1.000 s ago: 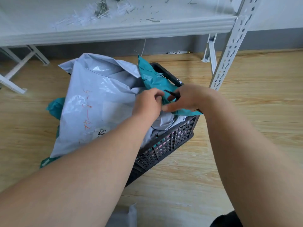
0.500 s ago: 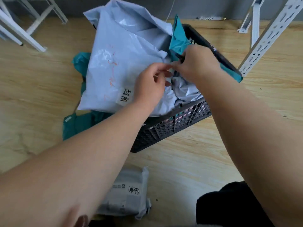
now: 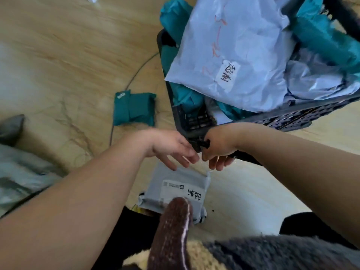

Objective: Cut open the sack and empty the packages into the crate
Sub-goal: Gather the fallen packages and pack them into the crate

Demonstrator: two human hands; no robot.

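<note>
A dark plastic crate (image 3: 292, 114) at the upper right is heaped with packages: a large pale grey mailer (image 3: 233, 55) with a white label, and teal bags (image 3: 321, 36). Both hands meet at the crate's near corner. My right hand (image 3: 220, 151) is closed around a small black tool (image 3: 202, 143). My left hand (image 3: 171, 149) has its fingers spread and nearly touches the right fingertips. Below the hands a grey labelled package (image 3: 179, 188) lies on the floor. Crumpled grey-green sack material (image 3: 23, 172) lies at the left edge.
A teal package (image 3: 134, 108) lies on the wooden floor left of the crate, with a thin cable (image 3: 132, 78) running past it. A fuzzy brown and grey item (image 3: 171, 234) fills the bottom edge, partly covering the grey package.
The view has tilted down. Both hands have come off the packages in the crate and moved down to its near corner, above the grey package on the floor.
</note>
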